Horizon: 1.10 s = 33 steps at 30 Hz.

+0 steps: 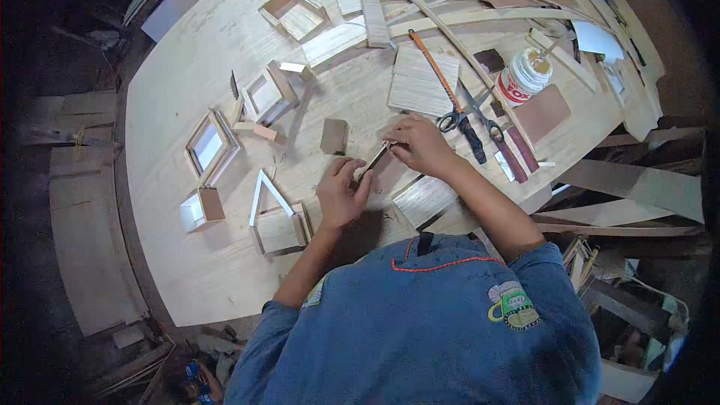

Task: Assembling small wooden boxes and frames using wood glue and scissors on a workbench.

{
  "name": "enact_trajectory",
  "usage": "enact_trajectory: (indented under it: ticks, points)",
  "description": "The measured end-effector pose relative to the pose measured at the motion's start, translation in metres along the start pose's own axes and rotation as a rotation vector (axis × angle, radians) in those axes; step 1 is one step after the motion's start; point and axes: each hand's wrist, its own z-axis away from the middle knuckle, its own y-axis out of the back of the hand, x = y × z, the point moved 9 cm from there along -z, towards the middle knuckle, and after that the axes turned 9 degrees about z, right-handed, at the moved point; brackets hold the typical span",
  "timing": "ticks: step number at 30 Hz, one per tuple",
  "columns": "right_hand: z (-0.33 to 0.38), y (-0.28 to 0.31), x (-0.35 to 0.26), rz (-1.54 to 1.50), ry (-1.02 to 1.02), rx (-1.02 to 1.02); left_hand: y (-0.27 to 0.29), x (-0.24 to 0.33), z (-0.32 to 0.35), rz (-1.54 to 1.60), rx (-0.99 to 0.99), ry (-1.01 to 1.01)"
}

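Note:
A thin wooden strip point(373, 167), seen nearly edge-on, slants between my two hands above the table. My left hand point(342, 191) grips its near end, thumb on one side and fingers on the other. At the far end, the fingertips of my right hand point(421, 144) pinch the strip; a small pale bit shows at the fingertips, too small to name. A brown wooden block point(334, 136) stands just beyond my left hand. Below my right forearm lies a pale wooden panel point(424, 201). The scissors point(480, 116) rest to the right of my right hand.
Small wooden box frames point(212, 146) stand at the left, with a house-shaped piece point(276, 225) near my left forearm. A glue jar point(525, 75) with a brush, a hacksaw blade point(433, 67) and a square panel point(424, 81) lie right. Long strips point(450, 22) crowd the far side.

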Motion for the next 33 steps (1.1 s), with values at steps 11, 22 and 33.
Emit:
enact_trajectory:
  ticks: [11, 22, 33]
  points:
    - [0.002, 0.0, -0.003, 0.005, 0.016, 0.042, -0.009, -0.006, -0.002, 0.012, 0.01, 0.009]
    - [-0.002, -0.005, 0.001, -0.025, -0.023, 0.023, -0.007, -0.001, -0.002, -0.04, -0.009, 0.004]
    - [-0.004, 0.005, -0.003, -0.064, -0.045, 0.018, 0.014, -0.02, 0.026, 0.173, 0.046, 0.085]
